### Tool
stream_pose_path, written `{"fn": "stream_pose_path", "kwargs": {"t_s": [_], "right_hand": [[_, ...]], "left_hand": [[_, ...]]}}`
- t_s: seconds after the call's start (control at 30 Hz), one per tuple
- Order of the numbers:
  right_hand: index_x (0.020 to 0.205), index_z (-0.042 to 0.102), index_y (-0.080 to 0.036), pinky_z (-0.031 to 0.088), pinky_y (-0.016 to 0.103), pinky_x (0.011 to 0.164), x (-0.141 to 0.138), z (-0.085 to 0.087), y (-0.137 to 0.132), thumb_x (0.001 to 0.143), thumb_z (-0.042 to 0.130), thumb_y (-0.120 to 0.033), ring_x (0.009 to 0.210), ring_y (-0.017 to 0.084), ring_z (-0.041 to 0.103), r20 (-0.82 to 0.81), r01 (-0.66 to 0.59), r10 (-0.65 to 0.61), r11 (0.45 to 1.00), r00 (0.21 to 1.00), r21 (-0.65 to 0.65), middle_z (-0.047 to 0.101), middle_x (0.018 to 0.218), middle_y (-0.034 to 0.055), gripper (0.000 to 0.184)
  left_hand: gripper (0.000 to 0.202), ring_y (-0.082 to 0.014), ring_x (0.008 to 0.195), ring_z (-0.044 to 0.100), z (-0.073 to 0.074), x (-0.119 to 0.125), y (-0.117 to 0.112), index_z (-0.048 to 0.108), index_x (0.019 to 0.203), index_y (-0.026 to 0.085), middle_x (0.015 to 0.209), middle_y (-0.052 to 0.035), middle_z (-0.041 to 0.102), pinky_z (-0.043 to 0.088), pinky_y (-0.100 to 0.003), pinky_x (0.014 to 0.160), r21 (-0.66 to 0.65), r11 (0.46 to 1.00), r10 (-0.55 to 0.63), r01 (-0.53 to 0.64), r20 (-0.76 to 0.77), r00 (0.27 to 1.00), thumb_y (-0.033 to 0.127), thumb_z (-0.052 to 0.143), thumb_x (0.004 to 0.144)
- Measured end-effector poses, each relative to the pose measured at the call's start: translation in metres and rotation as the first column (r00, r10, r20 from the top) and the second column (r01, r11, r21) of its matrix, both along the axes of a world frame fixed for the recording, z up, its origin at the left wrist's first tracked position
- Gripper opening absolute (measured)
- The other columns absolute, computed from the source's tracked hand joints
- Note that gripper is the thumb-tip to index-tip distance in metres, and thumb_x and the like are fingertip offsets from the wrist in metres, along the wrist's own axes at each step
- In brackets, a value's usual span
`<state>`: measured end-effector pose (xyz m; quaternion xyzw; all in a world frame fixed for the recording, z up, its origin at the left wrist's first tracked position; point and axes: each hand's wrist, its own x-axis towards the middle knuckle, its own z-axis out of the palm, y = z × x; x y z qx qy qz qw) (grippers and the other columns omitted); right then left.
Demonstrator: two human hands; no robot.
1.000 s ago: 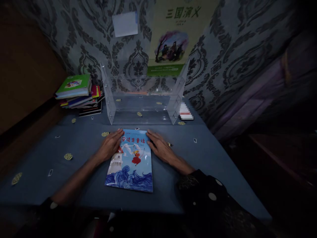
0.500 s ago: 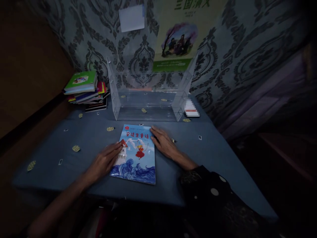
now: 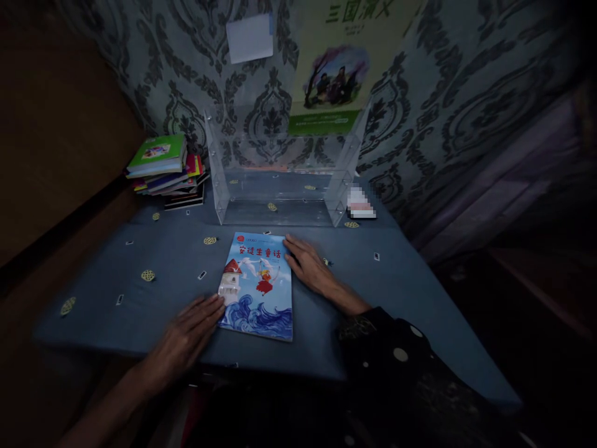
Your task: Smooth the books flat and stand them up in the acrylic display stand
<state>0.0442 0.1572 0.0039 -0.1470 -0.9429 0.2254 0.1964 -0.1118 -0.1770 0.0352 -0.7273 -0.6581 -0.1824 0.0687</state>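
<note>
A blue illustrated storybook [image 3: 259, 286] lies closed and face up near the front of the table. Red Chinese characters, a white house with a red roof, a figure in red and dark blue waves decorate its cover. My left hand [image 3: 191, 326] rests with its fingers stretched out, the fingertips touching the book's lower left edge. At the upper right edge, my right hand [image 3: 308, 264] lies flat with fingers extended, its fingertips against the book's corner.
Beyond the book stands a clear acrylic rack [image 3: 280, 214]. Several stacked books [image 3: 161, 162] sit at the back left. A pixelated white item [image 3: 360, 202] lies right of the rack. A poster-like green cover [image 3: 336, 81] and a white paper [image 3: 250, 38] are against the patterned wall. Blue cloth covers the table [image 3: 396, 280].
My left hand has slid down and left, from over the book's left side to its lower left edge, uncovering the house picture. My right hand stays in place.
</note>
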Motion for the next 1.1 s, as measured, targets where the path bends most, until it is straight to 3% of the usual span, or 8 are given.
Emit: {"fn": "stream_pose_path", "kwargs": {"t_s": [0.17,0.33,0.47,0.67,0.9,1.1], "right_hand": [[0.143,0.052,-0.017,0.034,0.053,0.119,0.000,-0.002,0.000,0.099,0.043,-0.034,0.142,0.027,0.043,-0.022,0.003,-0.003,1.000,1.000,0.005,0.047,0.153,0.0141,0.048],[0.142,0.052,-0.012,0.033,0.055,0.118,-0.001,0.000,-0.002,0.099,0.042,-0.033,0.142,0.029,0.043,-0.017,0.009,-0.009,1.000,1.000,-0.005,0.047,0.152,0.0176,0.049],[0.142,0.053,-0.015,0.034,0.055,0.118,0.000,0.003,-0.003,0.099,0.042,-0.032,0.143,0.029,0.043,-0.024,0.013,-0.013,1.000,1.000,-0.001,0.046,0.153,0.0157,0.047],[0.141,0.053,-0.010,0.034,0.055,0.118,0.000,0.005,-0.004,0.099,0.041,-0.032,0.143,0.029,0.043,-0.002,0.006,-0.006,1.000,1.000,0.009,0.047,0.152,0.0192,0.048],[0.141,0.053,-0.015,0.036,0.056,0.117,0.000,0.001,-0.003,0.100,0.040,-0.033,0.141,0.029,0.044,-0.039,0.008,-0.007,1.000,0.999,0.018,0.048,0.151,0.0164,0.047],[0.141,0.054,-0.017,0.037,0.054,0.117,-0.001,-0.001,-0.002,0.100,0.041,-0.032,0.141,0.028,0.046,-0.059,0.007,-0.005,1.000,0.998,0.021,0.050,0.151,0.0149,0.046]], "left_hand": [[0.059,-0.0216,0.138,0.048,0.010,0.015,0.012,0.023,0.158,0.024,0.148,-0.0088,0.053,0.047,-0.042,0.112,-0.037,0.998,-0.058,0.056,-0.041,0.997,0.017,0.040,0.102],[0.059,-0.0215,0.145,0.037,0.018,0.038,0.026,0.020,0.158,0.021,0.153,-0.0074,0.046,0.040,-0.045,0.117,-0.156,0.980,-0.132,0.123,-0.052,0.990,0.020,0.042,0.103],[0.062,-0.0221,0.149,0.029,0.022,0.057,0.043,0.019,0.158,0.018,0.159,-0.0072,0.037,0.033,-0.049,0.121,-0.270,0.943,-0.210,0.196,-0.024,0.977,0.028,0.045,0.103],[0.073,-0.0245,0.152,0.020,0.027,0.078,0.075,0.016,0.158,0.015,0.161,-0.0096,0.030,0.021,-0.051,0.124,-0.377,0.872,-0.317,0.313,0.053,0.947,0.044,0.050,0.101],[0.078,-0.0228,0.152,0.019,0.034,0.071,0.099,0.009,0.159,0.018,0.163,-0.0097,0.025,0.013,-0.046,0.126,-0.422,0.824,-0.353,0.377,0.135,0.926,0.064,0.032,0.100],[0.082,-0.0210,0.153,0.015,0.032,0.054,0.123,0.018,0.158,0.014,0.164,-0.0116,0.022,0.010,-0.043,0.126,-0.456,0.832,-0.299,0.316,0.111,0.948,0.068,0.033,0.097]]}}
